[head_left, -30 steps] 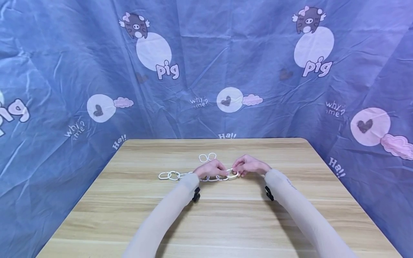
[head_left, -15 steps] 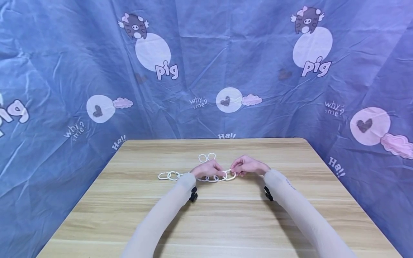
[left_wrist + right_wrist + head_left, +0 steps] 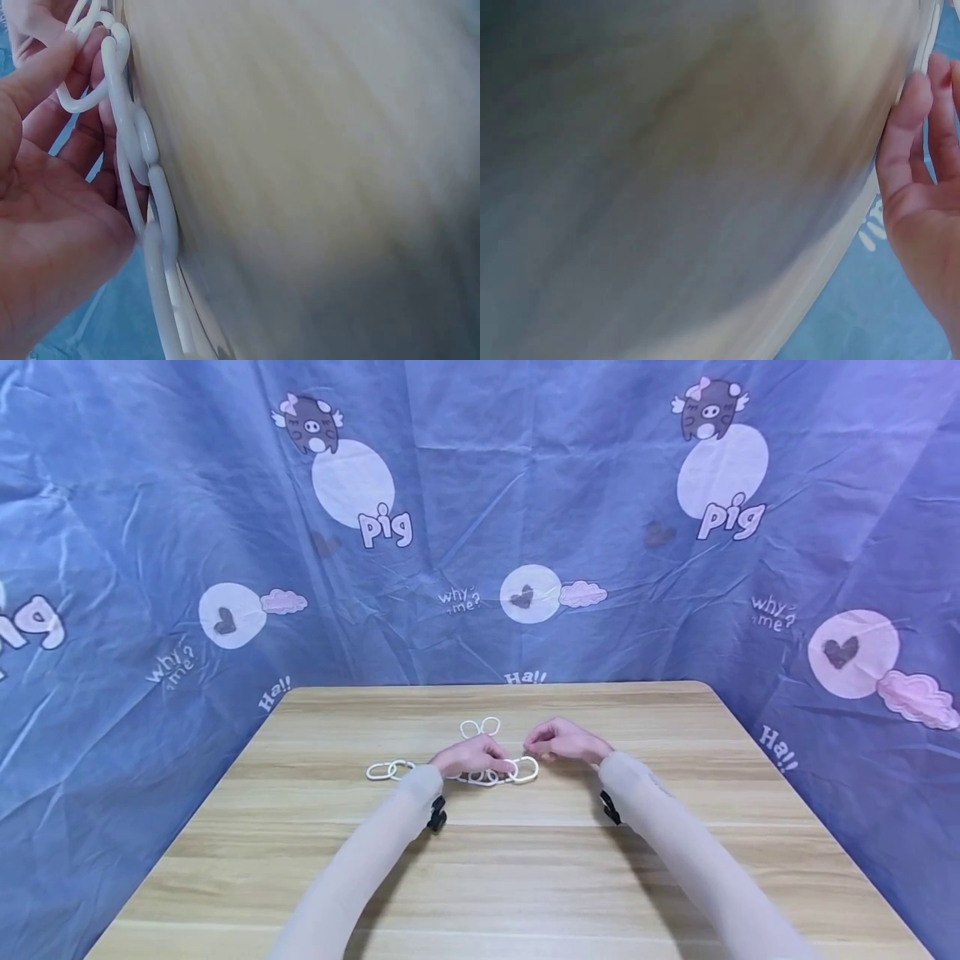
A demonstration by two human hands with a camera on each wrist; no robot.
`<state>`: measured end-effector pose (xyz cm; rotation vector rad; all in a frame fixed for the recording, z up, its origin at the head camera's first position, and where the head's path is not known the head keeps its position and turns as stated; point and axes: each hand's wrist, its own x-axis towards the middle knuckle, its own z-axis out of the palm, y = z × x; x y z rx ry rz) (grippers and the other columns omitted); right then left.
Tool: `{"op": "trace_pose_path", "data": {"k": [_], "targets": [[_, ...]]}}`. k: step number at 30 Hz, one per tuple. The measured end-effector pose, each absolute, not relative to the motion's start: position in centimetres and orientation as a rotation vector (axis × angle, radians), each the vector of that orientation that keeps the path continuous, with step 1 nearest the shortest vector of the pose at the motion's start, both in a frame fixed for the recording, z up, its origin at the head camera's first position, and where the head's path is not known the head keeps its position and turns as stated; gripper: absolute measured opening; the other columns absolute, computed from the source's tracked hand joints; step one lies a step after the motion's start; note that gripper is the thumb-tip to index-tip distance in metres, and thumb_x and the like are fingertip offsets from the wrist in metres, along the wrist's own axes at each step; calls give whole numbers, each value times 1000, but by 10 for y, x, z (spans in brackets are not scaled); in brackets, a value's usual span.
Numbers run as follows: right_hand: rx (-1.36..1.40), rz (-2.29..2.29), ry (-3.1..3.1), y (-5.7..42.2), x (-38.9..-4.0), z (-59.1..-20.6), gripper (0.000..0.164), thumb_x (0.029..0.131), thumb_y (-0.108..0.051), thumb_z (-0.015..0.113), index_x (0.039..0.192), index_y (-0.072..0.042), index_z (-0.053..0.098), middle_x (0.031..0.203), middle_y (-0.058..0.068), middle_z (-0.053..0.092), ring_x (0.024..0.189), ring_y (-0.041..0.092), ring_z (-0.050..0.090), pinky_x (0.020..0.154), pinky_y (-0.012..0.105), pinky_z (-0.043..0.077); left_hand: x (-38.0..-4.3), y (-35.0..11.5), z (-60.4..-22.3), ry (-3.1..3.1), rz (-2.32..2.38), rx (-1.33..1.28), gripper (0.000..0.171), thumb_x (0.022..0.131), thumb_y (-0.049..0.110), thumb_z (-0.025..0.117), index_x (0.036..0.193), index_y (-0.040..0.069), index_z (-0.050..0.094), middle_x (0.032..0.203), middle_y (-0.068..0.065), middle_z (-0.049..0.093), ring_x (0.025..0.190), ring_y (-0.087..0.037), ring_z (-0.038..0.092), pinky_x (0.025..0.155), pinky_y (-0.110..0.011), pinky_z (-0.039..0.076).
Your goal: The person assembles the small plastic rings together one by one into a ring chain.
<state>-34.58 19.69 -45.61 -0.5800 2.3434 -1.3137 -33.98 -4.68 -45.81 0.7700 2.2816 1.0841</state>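
A chain of white plastic links [image 3: 482,782] lies from left to right across the middle of the wooden table. My left hand [image 3: 472,755] reaches over it and hides part of it. In the left wrist view, thumb and fingertips pinch one white link [image 3: 73,109] near the chain's right end, and the linked chain [image 3: 156,270] trails past the palm. The end link [image 3: 536,769] rests on the table just right of these fingers. Close behind that link is my right hand [image 3: 564,741], apart from it. The right wrist view shows its thumb and fingers relaxed, with nothing held.
Two loose white links [image 3: 469,729] [image 3: 491,727] lie behind my left hand, toward the table's back. The wooden table [image 3: 525,877] ends at a blue printed cloth [image 3: 420,643] hanging behind and at both sides.
My right hand has let go of the end link and drawn slightly back from it. My left hand has shifted a little to the left, bringing the chain's right end along.
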Motion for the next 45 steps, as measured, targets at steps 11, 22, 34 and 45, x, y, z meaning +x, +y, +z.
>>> {"op": "trace_pose_path", "data": {"k": [11,22,34,45], "targets": [[-640,-1197,2413,159,-362,-454,36,89,3,60,125,-1,63,125,17,65,116,30,59,103,43,44,-343,-60,-456,2224,1074,793,20,92,22,68,89,4,75,71,6,66,65,-6,49,65,-20,40],[-666,-1056,2460,144,-369,-455,53,87,10,49,138,-4,53,138,19,54,129,37,48,111,53,34,-342,-59,-456,2219,1055,781,19,91,25,70,92,7,75,74,4,69,66,-8,52,65,-20,40],[-623,-1066,2572,165,-371,-462,20,87,-11,71,107,-6,72,108,8,66,101,20,60,94,37,47,-342,-62,-456,2236,1052,770,20,92,24,68,91,6,76,70,6,65,60,-5,42,59,-20,35],[-637,-1080,2583,171,-368,-462,50,79,-20,82,120,-1,62,95,9,60,84,16,53,76,27,45,-341,-60,-454,2236,1050,759,19,92,25,69,94,8,76,81,4,73,72,-6,55,73,-20,45]]}}
